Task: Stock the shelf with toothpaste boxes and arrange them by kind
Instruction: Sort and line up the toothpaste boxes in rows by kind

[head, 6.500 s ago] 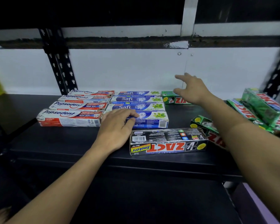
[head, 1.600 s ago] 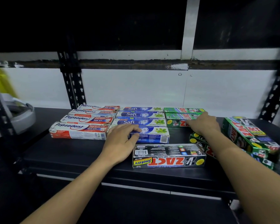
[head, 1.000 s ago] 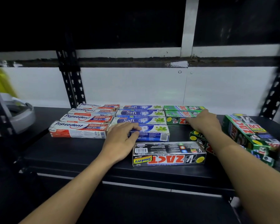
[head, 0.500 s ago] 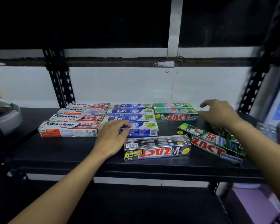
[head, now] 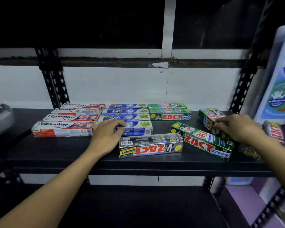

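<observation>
R hand (head: 238,127) quit Zact row (head: 169,115), gripped loose green box (head: 207,120) far right to file next; L hand (head: 107,137) lay flat on Safi box (head: 138,127)

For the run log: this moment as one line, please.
left hand: rests on front Safi box | right hand: grips green Zact box | black Zact box: loose at front

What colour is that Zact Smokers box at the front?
The Smokers box is silver-black with red lettering, head view.
</observation>
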A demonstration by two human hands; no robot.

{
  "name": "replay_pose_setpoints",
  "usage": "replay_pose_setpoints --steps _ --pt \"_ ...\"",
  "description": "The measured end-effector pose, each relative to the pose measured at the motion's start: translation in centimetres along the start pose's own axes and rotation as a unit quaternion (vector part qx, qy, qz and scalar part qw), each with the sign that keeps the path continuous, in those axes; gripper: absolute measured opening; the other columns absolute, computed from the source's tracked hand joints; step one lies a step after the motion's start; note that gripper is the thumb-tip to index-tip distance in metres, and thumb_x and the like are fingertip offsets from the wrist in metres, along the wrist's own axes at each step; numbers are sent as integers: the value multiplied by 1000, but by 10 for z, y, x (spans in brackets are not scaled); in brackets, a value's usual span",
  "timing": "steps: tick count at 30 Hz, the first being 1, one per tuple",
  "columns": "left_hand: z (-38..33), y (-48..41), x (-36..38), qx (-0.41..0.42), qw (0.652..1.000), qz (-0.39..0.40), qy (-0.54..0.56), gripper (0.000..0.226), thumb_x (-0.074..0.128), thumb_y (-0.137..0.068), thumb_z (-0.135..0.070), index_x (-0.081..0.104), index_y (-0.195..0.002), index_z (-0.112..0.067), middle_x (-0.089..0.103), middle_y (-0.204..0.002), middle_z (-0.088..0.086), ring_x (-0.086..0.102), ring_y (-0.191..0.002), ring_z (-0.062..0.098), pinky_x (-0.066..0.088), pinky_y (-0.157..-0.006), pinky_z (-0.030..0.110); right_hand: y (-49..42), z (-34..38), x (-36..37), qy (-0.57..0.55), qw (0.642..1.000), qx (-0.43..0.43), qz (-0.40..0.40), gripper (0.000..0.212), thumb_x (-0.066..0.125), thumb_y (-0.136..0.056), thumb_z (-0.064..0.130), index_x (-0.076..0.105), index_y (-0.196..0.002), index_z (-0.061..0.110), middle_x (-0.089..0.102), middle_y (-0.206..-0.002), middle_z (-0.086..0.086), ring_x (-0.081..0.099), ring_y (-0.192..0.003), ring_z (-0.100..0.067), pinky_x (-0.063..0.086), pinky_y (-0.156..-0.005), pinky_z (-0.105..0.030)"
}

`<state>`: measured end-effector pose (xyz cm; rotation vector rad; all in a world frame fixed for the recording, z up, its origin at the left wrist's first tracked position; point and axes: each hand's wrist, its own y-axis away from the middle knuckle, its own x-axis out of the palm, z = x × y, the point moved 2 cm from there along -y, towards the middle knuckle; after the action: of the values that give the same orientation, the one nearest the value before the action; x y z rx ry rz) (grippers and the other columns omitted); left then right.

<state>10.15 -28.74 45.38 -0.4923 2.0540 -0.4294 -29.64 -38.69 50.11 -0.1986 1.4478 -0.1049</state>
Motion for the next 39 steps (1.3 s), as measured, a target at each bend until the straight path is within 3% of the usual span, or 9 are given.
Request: replay_pose_setpoints --steps 6,11,13,16,19,23,31,35,39 --pt "0 0 0 0 1000 -2 -1 19 55 -98 -28 67 -112 -32 64 -127 -13 53 -123 13 32 -112 46 34 18 -14 -81 976 -131 -156 31 61 -87 53 73 -107 32 75 -98 3 67 -82 -20 49 -68 -30" --pt "1 -1 1 -3 1000 -5 -5 19 54 -99 -28 67 -112 -33 64 -128 -13 53 -123 14 30 -112 44 53 41 -1 -30 976 -216 12 56 59 -84 63 55 -135 40 66 -125 7 61 -111 -14 49 -92 -30" --pt "1 0 1 -3 1000 -3 -8 19 54 -99 -29 67 -113 -33 64 -128 -13 53 -123 14 29 -110 42 52 43 5 7 977 -207 56 59 59 -88 56 41 -143 46 66 -124 0 61 -103 -15 49 -88 -31" --pt "1 0 0 -2 1000 -1 -8 19 55 -99 -29 67 -113 -33 64 -128 -12 53 -123 15 29 -109 41 47 44 8 -22 980 -190 58 65 61 -89 48 34 -148 45 72 -86 -4 62 -70 -14 53 -74 -32" --pt "0 0 0 -4 1000 2 -6 19 54 -99 -30 66 -112 -34 64 -128 -12 53 -123 14 29 -110 42 44 44 3 -88 983 -149 52 69 67 -86 47 37 -147 42 70 -117 -3 66 -84 -16 52 -83 -32" --pt "2 0 0 6 1000 4 15 19 53 -97 -32 67 -110 -35 65 -125 -11 56 -119 15 35 -109 50 41 45 -6 -132 986 -78 60 62 68 -84 47 48 -142 37 67 -111 1 62 -91 -17 48 -79 -27" --pt "4 0 1 6 1000 8 15 17 54 -98 -32 66 -109 -35 65 -127 -10 55 -122 18 35 -110 51 31 66 6 -104 991 -69 46 58 55 -93 52 48 -143 25 54 -142 -4 54 -124 -26 43 -100 -31" --pt "1 4 -2 48 998 -34 -4 25 48 -97 -42 67 -111 -33 54 -141 -15 35 -141 15 23 -115 48 50 52 0 -195 960 -168 108 35 54 -99 26 57 -133 33 71 -106 -1 71 -86 -18 53 -88 -32" --pt "-16 27 -11 167 984 -59 18 35 50 -92 -47 72 -113 -28 66 -124 -17 53 -122 7 40 -105 42 59 34 2 -113 947 -280 107 49 56 -96 12 53 -136 42 40 -151 15 39 -138 -6 26 -109 -14"
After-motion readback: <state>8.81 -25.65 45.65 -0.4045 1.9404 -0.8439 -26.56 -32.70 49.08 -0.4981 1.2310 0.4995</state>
